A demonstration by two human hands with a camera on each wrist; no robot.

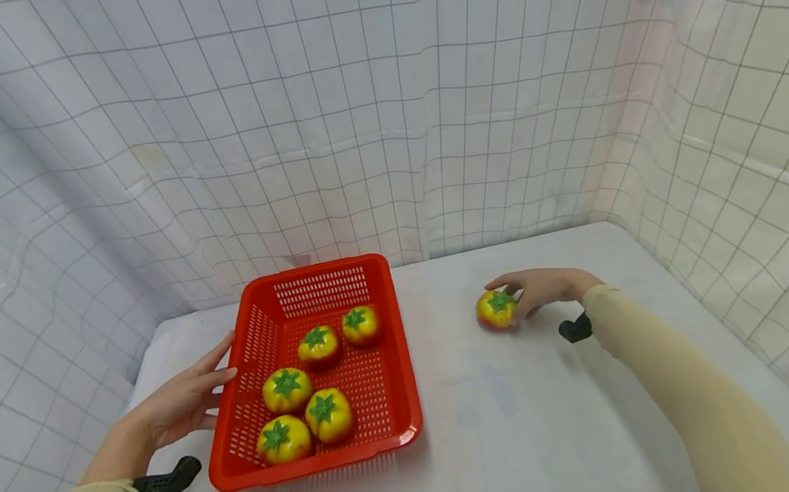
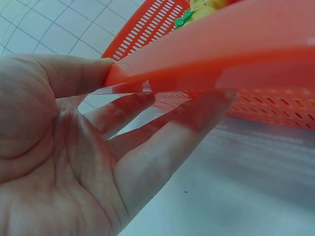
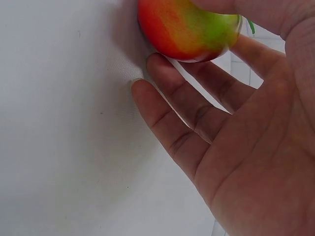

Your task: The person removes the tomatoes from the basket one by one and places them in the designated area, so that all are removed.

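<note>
My left hand (image 1: 178,404) is at the left side of a red plastic basket (image 1: 408,362). In the left wrist view its thumb touches the rim, while the long fingers (image 2: 162,142) reach out fairly straight beneath it. Several yellow-red artificial persimmons with green leafy tops, one of them a near-front persimmon (image 1: 284,440), lie inside. To the right of the basket, my right hand (image 1: 540,290) holds another persimmon (image 1: 492,312) low at the table, thumb on the near side and a finger round the far side. The other fingers (image 3: 172,128) spread below it.
A white-covered table (image 1: 497,433) carries everything. White cloth with a dark grid (image 1: 376,114) hangs behind and along both sides. Black wrist straps (image 1: 170,481) stick out by each sleeve.
</note>
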